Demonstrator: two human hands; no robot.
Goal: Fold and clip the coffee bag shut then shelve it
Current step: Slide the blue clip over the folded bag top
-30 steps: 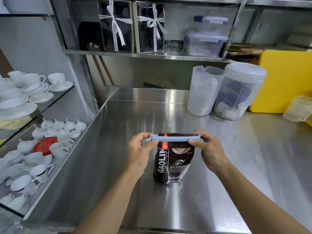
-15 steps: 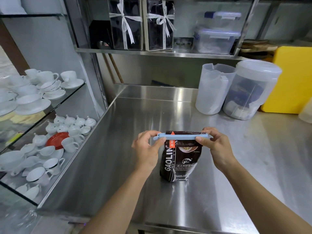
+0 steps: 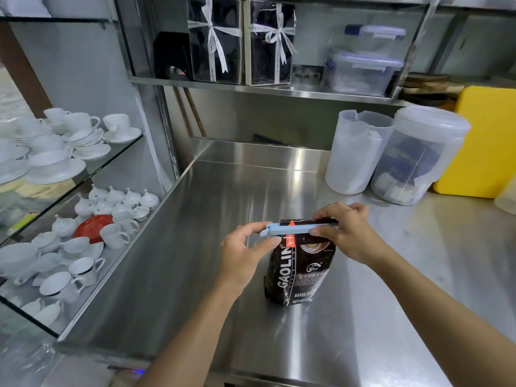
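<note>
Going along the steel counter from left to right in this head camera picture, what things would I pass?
Left hand → blue bag clip on the coffee bag → right hand → open translucent pitcher → lidded clear container → yellow board.

We reach both bare forearms forward. Our left hand [image 3: 245, 251] pinches with thumb and forefinger, other fingers curled; our right hand [image 3: 346, 233] curls palm-down, its fingertips [image 3: 317, 232] pressed together in a grip.
</note>
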